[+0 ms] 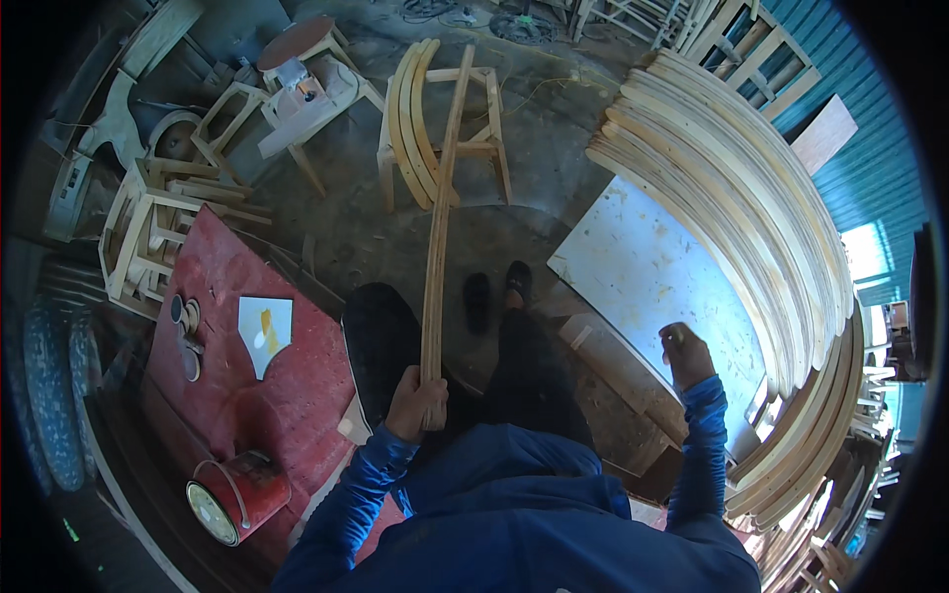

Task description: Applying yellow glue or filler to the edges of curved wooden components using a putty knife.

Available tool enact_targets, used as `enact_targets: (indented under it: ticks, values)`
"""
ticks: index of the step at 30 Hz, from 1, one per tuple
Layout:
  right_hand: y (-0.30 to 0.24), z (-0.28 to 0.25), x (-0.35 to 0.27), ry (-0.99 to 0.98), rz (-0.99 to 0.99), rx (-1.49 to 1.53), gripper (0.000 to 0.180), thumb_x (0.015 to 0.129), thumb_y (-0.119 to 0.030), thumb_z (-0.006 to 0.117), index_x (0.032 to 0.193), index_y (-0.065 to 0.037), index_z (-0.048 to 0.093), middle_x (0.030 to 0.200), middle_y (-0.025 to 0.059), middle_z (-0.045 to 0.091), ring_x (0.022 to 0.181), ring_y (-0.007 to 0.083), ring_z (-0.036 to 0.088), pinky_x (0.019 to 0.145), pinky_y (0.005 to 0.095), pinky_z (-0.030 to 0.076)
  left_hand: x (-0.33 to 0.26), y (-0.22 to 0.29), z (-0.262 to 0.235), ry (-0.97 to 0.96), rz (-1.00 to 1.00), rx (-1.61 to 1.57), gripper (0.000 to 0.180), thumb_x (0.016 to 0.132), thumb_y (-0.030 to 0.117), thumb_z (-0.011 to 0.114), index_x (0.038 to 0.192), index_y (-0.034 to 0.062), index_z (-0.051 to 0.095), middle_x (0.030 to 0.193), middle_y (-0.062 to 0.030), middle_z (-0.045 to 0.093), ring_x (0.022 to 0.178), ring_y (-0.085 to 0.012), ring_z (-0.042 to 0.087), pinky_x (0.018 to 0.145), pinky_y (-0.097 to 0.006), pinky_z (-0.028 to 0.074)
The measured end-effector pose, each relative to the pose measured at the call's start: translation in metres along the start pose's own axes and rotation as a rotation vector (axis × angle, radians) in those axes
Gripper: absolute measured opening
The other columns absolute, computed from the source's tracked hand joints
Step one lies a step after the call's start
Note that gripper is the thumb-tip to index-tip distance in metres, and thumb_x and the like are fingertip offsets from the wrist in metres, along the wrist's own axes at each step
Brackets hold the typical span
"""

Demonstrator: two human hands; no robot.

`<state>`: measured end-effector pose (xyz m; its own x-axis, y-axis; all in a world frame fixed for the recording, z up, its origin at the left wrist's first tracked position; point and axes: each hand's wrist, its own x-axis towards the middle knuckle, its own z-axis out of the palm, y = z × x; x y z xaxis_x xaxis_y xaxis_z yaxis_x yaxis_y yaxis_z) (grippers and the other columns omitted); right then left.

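- Wood is in the work now: one long, narrow, light-brown wooden piece (pixel 438 247) stands between the person and one pale wooden stool frame (pixel 497 128).
- Left hand (pixel 415 403) is closed around its near end; the far end passes across the stool in the view, but I cannot tell if they touch.
- Right hand (pixel 687 356) is above a flat, blue-white board (pixel 633 262), with fingers curled inward; whether it holds something small, I cannot tell.
- As I judge, the work is partway: this piece is in handling, and a few curved, yellowish wooden slats (pixel 397 119) lie on the stool. How many pieces are finished, or remain, is not clear.
- On the right, a big stack of curved, pale wooden pieces (pixel 736 168) forms thick layers, with rounded ends and visible grain.
- The board's surface is flat, with brownish stains.
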<state>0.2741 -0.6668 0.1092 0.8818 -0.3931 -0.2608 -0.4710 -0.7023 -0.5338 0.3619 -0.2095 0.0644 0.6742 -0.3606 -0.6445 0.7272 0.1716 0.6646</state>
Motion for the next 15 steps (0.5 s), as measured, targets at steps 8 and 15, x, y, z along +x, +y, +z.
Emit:
enact_targets:
  ticks: [8, 15]
  values:
    - [-0.001, 0.052, 0.03, -0.389, 0.173, -0.518, 0.036, 0.091, -0.048, 0.061, 0.1, -0.013, 0.065, 0.093, 0.0169, 0.071, 0.092, 0.0395, 0.068, 0.079, 0.05, 0.05, 0.186, 0.069, 0.005, 0.201, 0.091, -0.041, 0.032, 0.084, 0.018, 0.072, 0.098, 0.0035, 0.047, 0.078, -0.0063, 0.056, 0.059, -0.0136, 0.057, 0.047, -0.03, 0.046]
    - [-0.008, 0.039, 0.062, -0.502, 0.252, -0.479, 0.035, 0.091, -0.048, 0.062, 0.092, -0.013, 0.067, 0.088, 0.0116, 0.071, 0.09, 0.0339, 0.067, 0.081, 0.0461, 0.046, 0.445, 0.108, 0.032, 0.397, 0.202, 0.109, 0.047, 0.079, 0.013, 0.072, 0.11, 0.0012, 0.039, 0.079, -0.014, 0.059, 0.053, -0.025, 0.06, 0.04, -0.041, 0.045]
